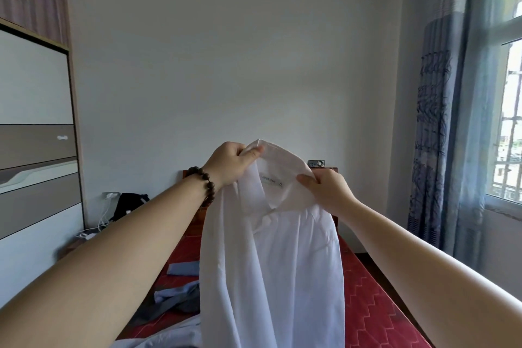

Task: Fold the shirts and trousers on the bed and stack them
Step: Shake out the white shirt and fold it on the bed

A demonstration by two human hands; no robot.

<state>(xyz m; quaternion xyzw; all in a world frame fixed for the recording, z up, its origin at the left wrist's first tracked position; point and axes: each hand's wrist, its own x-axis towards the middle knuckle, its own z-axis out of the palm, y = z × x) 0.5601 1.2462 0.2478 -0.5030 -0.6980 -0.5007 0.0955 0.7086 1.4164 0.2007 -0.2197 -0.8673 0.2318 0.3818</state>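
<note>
A white collared shirt (276,268) hangs in the air over the bed (375,308), held up at arm's length. My left hand (233,164), with a dark bead bracelet on the wrist, pinches the left end of the collar. My right hand (329,189) grips the collar and shoulder on the right side. The shirt's inner label faces me, and its body drapes down past the bottom of the view. Behind it on the red patterned bed cover lie a folded blue garment (183,268) and a crumpled blue and grey pile of clothes (172,298).
A wardrobe (34,133) stands along the left wall. A bedside surface holds a black bag (128,205) and white cables. A small clock (316,171) sits on the headboard. Blue curtains (443,135) and a window fill the right side.
</note>
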